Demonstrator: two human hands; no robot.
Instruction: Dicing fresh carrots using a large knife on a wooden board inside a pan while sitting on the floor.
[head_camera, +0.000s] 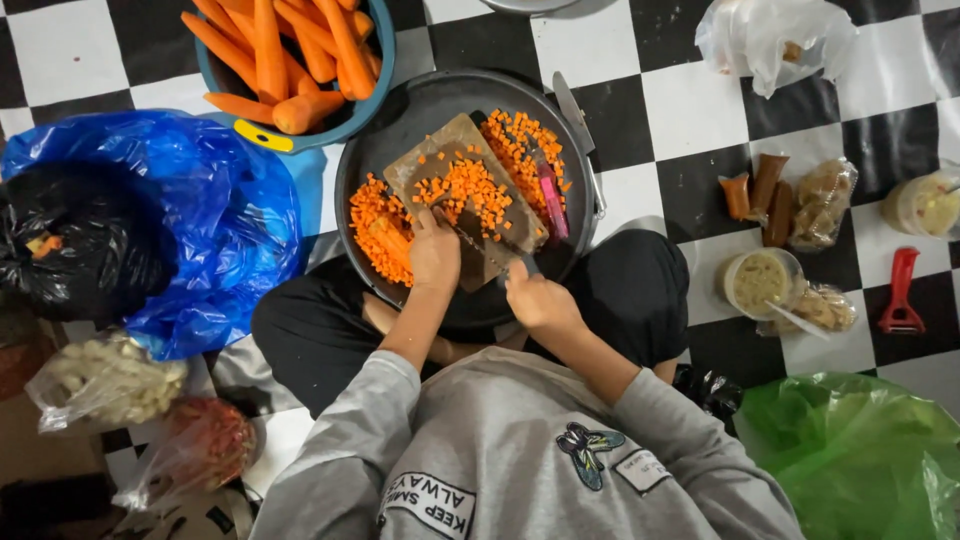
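**User1:** Carrots everywhere lol. So what are the hands actually doing?

**User2:** right hand (540, 298) is wrapped shut around a knife (478, 247), blade running up and away from that fist across the cutting board (462, 190). left hand (435, 255) sits just beside the blade, fingers curled and pressed down on the board. can't tell if there's a carrot piece pinched under them, it's hidden

**User1:** and the diced stuff?

**User2:** diced carrot (468, 185) is piled on the board right beyond both hands, with more heaped off the board's edges, outward of the left hand and further out past the knife tip. board lies tilted inside a big dark round pan (400, 120) resting on the person's crossed legs. there's a pink-handled tool (551, 200) lying in the pan just beyond the right fist

**User1:** whole carrots?

**User2:** whole carrots (285, 55) are in a blue bowl (262, 137) well beyond the left hand, touching the pan's rim. blue bag (215, 215) out to the left of the grip, green bag (860, 450) out to the right
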